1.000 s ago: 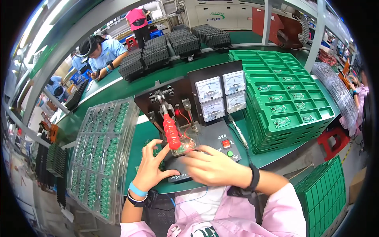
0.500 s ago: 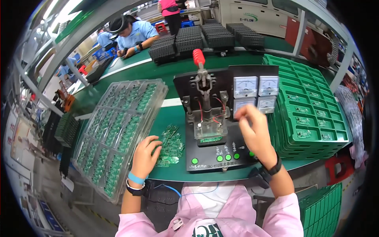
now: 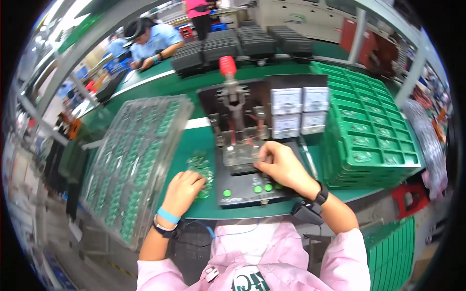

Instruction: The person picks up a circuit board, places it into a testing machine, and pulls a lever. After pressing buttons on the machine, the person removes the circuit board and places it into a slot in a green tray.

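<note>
My left hand (image 3: 182, 191) rests at the near left edge of a loose pile of green circuit boards (image 3: 200, 164), fingers slightly bent over them and apparently holding nothing. My right hand (image 3: 281, 167) is at the front right of a black test fixture (image 3: 228, 186), thumb and fingers drawn together beside its clear pressing block (image 3: 238, 154). What lies between those fingertips is hidden and blurred. Above the block rises a toggle clamp with a red handle (image 3: 227, 65). Several green buttons (image 3: 226, 193) line the fixture's front.
On the left lies a clear compartment tray (image 3: 141, 160) filled with circuit boards. Stacked green trays (image 3: 371, 123) holding small boards stand on the right. Four-part panel meters (image 3: 286, 102) back the fixture. Black tray stacks (image 3: 218, 46) and a co-worker (image 3: 158, 39) are beyond the bench.
My right hand has come down and left from the meters to the front of the pressing block. My left hand's fingers have bent a little more. The whole view has shifted slightly.
</note>
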A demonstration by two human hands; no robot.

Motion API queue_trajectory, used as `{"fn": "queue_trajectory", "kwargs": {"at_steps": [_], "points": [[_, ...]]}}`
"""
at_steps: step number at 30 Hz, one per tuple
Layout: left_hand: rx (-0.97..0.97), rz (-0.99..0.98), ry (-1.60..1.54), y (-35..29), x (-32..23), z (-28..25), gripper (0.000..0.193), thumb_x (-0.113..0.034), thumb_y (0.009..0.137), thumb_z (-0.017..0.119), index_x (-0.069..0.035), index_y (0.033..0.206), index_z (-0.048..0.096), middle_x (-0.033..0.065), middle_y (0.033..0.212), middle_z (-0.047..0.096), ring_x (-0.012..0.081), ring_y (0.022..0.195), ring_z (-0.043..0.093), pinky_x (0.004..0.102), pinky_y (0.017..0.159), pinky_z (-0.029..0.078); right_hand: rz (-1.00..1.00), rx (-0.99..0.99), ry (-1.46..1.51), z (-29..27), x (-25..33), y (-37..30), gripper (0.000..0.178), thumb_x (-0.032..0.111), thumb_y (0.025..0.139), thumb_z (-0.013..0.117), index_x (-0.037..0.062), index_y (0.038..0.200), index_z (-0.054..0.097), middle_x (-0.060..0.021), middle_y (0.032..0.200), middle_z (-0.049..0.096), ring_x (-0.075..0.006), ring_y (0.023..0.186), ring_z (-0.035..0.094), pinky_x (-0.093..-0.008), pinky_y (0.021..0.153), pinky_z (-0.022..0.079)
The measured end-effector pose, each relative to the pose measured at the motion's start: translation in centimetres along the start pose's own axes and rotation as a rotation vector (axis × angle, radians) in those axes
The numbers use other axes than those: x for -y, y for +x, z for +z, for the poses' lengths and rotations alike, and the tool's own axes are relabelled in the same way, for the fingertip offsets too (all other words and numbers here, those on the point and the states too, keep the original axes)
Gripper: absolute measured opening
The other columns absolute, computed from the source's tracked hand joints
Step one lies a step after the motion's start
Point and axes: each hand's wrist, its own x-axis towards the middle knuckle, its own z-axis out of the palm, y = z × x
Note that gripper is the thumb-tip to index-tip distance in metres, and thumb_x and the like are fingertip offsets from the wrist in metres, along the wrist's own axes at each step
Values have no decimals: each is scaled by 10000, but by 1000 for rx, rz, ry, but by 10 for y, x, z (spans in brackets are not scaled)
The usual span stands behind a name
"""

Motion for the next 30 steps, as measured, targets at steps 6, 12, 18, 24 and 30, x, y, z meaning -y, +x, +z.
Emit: {"fn": "queue_trajectory", "kwargs": {"at_steps": [6, 12, 18, 24, 30], "points": [[-58, 7, 73, -12, -1, -3, 228, -35, 761, 616, -52, 982, 671, 99, 905, 655, 285, 841, 637, 393, 747, 511, -242, -128, -175, -66, 24, -61, 211, 49, 821, 697, 1, 990, 581, -27, 687, 587, -118, 593, 579, -281, 536, 444], [-284, -207, -48, 0, -12, -12, 300, 62, 746, 621, -26, 1030, 658, 162, 935, 672, 330, 841, 664, 420, 733, 536, -105, -539, -49, -233, 11, -33, 253, 31, 857, 668, 13, 1084, 557, -20, 792, 618, -105, 693, 614, -234, 622, 511], [-330, 104, -204, 46, -61, -25, 318, 106, 730, 630, 16, 1034, 653, 172, 976, 691, 326, 949, 682, 384, 816, 563, 117, -814, -86, -360, -111, 53, 208, 15, 881, 642, -58, 1053, 552, -95, 873, 659, -171, 719, 674, -261, 671, 580], [-277, 59, -151, 63, -75, 7, 359, 6, 766, 599, 40, 1123, 630, 176, 1069, 680, 317, 1013, 672, 378, 877, 552, 167, -968, -565, -353, -151, 71, 209, 59, 815, 642, 32, 1005, 724, -127, 912, 731, -235, 777, 718, -332, 741, 571], [-237, 39, -120, 67, -86, 13, 379, -2, 792, 596, 51, 1167, 604, 192, 1154, 648, 327, 1095, 635, 386, 939, 520, -398, -895, -512, -292, -53, 67, 184, 67, 865, 605, 32, 1019, 699, -98, 1135, 672, -125, 828, 643, -269, 746, 506]]}}
